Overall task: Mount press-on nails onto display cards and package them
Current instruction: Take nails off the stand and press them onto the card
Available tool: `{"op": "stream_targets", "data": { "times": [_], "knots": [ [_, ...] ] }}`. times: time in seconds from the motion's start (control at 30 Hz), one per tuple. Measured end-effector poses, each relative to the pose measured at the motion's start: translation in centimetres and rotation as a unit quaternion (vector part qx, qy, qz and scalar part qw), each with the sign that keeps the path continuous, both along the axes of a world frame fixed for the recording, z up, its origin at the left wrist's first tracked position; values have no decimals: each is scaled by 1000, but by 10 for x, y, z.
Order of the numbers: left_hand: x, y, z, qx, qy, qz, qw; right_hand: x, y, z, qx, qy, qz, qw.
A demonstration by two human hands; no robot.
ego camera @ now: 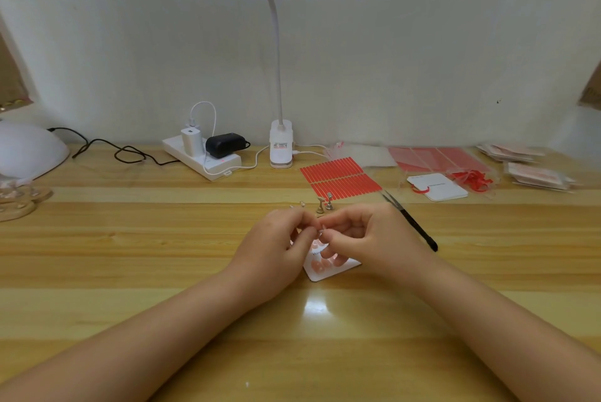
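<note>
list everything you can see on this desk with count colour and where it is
display card: one, white, pink nails on it, under the hands
metal nail stands: two clear, more tiny ones left of them, behind the hands
tweezers: one, black, right of the hands
adhesive strip sheets: two, red, behind the stands
blank card: one, white, red loop, right rear
clear bags: several, red-tinted, far right rear
desk lamp: one, white, clipped at rear centre
power strip: one, white, with chargers, rear left
nail lamp: one, white dome, far left
table: one, light wood
left hand: pinching something small
right hand: pinching it too
</note>
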State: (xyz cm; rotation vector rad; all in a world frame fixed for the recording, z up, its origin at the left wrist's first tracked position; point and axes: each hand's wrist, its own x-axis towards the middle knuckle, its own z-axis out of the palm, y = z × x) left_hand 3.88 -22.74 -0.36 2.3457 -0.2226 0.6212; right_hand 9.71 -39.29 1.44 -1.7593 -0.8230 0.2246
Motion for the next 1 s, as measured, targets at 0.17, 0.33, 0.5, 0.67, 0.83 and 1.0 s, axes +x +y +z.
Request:
{"op": "stream_targets", "data": {
  "times": [0.17,0.33,0.5,0.67,0.83,1.0],
  "knots": [
    [3,2,1,-115,44,-23,992,-2,-1,4,31,24,6,999],
    [3,3,2,-126,33,-16,991,-6,1,5,25,-2,9,1000],
    [3,0,1,-101,17,10,995,-8,3,3,23,-14,-3,1000],
    [1,-4,2,-57,1,17,998,-10,6,2,43,15,-16,999],
    [0,-7,3,-53,-9,28,998,-12,7,2,53,31,-26,998],
    [0,-4,6,-82,-11,25,996,-9,6,3,45,45,-29,998]
  ]
}}
